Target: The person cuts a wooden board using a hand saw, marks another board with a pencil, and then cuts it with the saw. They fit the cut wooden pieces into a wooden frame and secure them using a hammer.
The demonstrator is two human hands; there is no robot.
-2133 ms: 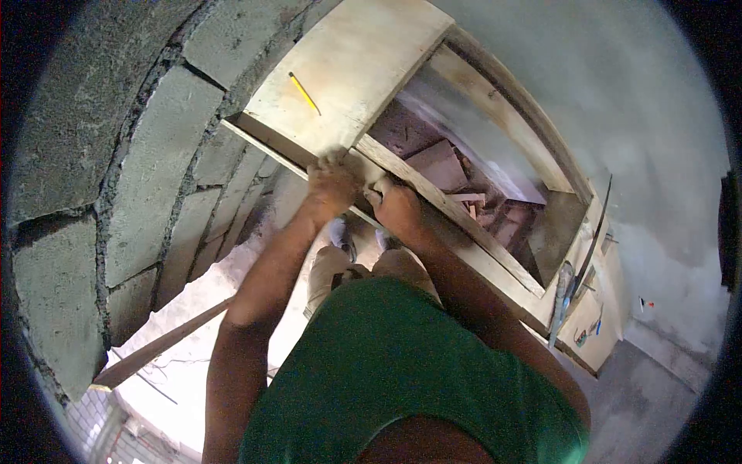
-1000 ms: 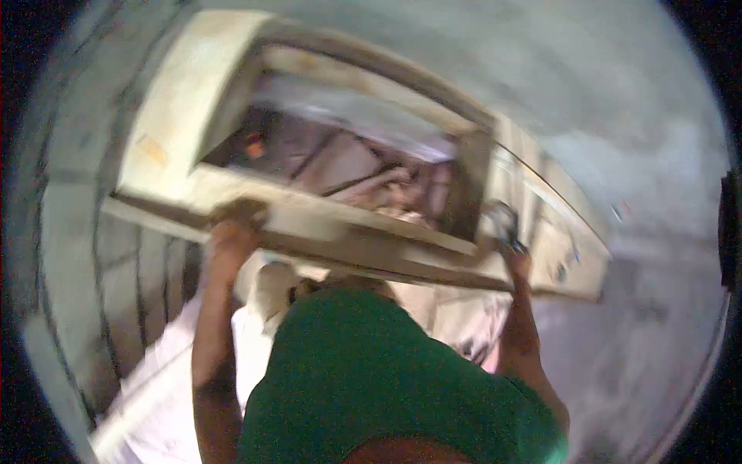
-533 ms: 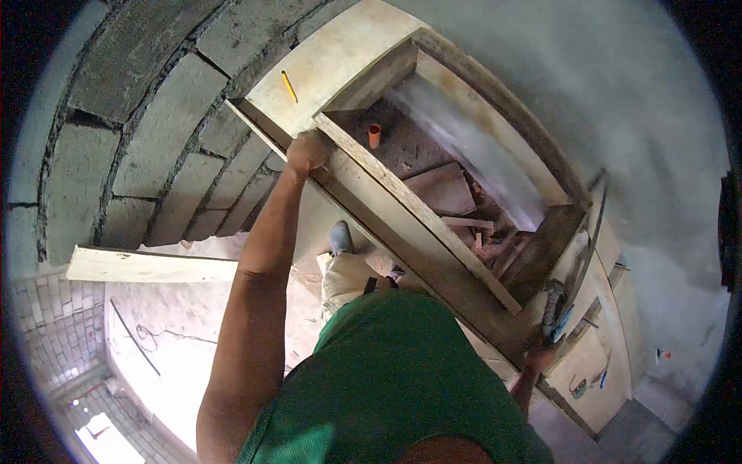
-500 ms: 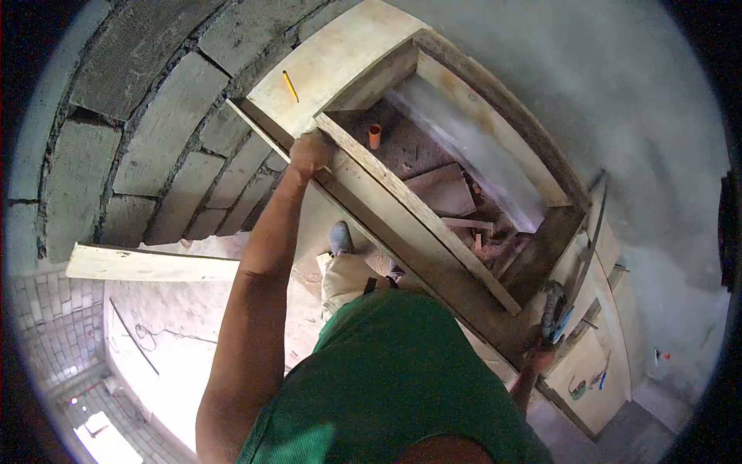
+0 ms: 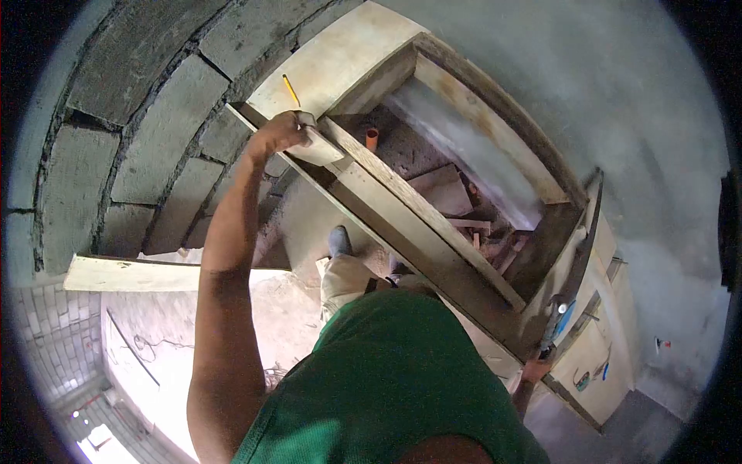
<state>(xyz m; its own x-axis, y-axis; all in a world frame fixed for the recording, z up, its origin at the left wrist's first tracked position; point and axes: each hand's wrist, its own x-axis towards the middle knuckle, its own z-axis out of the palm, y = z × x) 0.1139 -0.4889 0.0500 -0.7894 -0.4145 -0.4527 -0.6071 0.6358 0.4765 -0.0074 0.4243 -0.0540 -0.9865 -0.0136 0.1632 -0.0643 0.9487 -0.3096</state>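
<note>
My left hand (image 5: 280,133) is closed on a small pale board piece (image 5: 323,148), held over the upper end of the narrow channel along the near side of a wooden frame (image 5: 433,220). Beside its knuckles, a yellow pencil (image 5: 291,90) lies on the frame's wide pale end panel (image 5: 340,58). My right hand (image 5: 536,369), partly hidden, is down at the frame's lower right corner. Its fingers wrap around the lower end of a grey-and-blue tool (image 5: 559,319), whose kind I cannot tell. A long dark curved strip (image 5: 591,232) runs above that tool.
Inside the frame, an orange pipe (image 5: 372,139) stands up from the rough floor near broken slabs (image 5: 444,189). A block wall (image 5: 154,131) rises at left, with a long pale plank (image 5: 131,275) below it. Small tools (image 5: 581,380) lie on the lower right panel.
My left hand has moved up and left along the channel, and the small board piece now shows in it. My right hand has shifted slightly down, and the grey-and-blue tool has turned.
</note>
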